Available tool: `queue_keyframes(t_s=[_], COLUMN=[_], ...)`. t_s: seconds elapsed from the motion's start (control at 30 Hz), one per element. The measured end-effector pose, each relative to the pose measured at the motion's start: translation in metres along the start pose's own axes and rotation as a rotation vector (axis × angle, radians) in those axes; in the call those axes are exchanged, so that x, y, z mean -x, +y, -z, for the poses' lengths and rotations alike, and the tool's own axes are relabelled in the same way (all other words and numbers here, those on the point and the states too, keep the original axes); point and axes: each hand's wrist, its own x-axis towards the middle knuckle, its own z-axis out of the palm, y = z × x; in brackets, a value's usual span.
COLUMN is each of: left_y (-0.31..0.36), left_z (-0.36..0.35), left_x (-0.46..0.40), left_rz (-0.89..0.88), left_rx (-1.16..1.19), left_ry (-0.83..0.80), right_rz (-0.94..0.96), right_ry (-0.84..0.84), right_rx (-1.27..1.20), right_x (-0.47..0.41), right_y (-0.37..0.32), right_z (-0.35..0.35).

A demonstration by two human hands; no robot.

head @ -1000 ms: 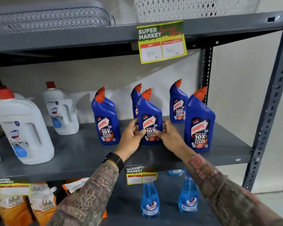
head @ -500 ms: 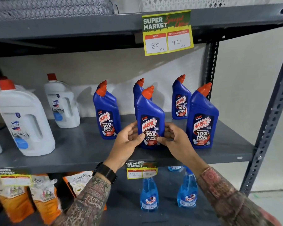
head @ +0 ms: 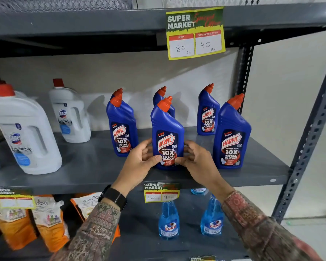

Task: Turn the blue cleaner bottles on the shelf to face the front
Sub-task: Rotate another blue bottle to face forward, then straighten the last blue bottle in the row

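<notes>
Hands are placed on either side of the middle blue plastic cleaner bottle with an orange angled cap (head: pixel 167 136), which stands upright near the front edge of the grey metal shelf (head: pixel 87 166), its label turned to the front. The left hand (head: pixel 139 162) is pressed against the bottle's lower left side, thumb on the label; the right hand (head: pixel 198 161) is pressed against its lower right side, so the bottle is pinched between both grips. Four more blue bottles are seen on the same shelf: one to the left (head: pixel 121 125), one at the near right (head: pixel 231 136), one at the far right (head: pixel 207 112), and one directly behind the held bottle (head: pixel 161 97), whose label is hidden. Two white plastic jugs with red caps (head: pixel 26 132) are stood well to the left.
</notes>
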Motion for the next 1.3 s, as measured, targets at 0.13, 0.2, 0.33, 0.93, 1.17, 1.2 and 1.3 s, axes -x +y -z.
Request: queue_keyframes(t_s=[0.13,0.2,0.33,0.93,1.17,1.2,1.3], left_y=[0.0,0.0,0.001,-0.009,-0.018,-0.018,-0.019], left_z=[-0.001,-0.002,-0.003,0.133,0.13,0.129,0.127], left_x=[0.002,0.002,0.004,0.008,-0.027,-0.029,-0.032], left_rz=[-0.011,-0.013,-0.015,0.016,0.076,0.085,0.095], left_rx=[-0.007,-0.025,-0.038,-0.145,-0.055,-0.057,-0.087], left_ry=[0.024,0.033,0.047,0.336,0.142,0.123,0.12], right_rz=[0.022,0.018,-0.004,0.075,-0.015,-0.017,-0.054], right_ry=[0.005,0.005,-0.002,0.194,0.245,0.215,0.192], right_rx=[0.038,0.036,0.037,-0.001,0.006,-0.024,-0.062], right_x=[0.001,0.001,0.005,0.019,-0.061,-0.066,-0.071], right_y=[0.0,0.001,0.0,-0.076,-0.079,-0.076,-0.07], right_z=[0.001,0.0,-0.002,-0.149,-0.174,-0.175,-0.175])
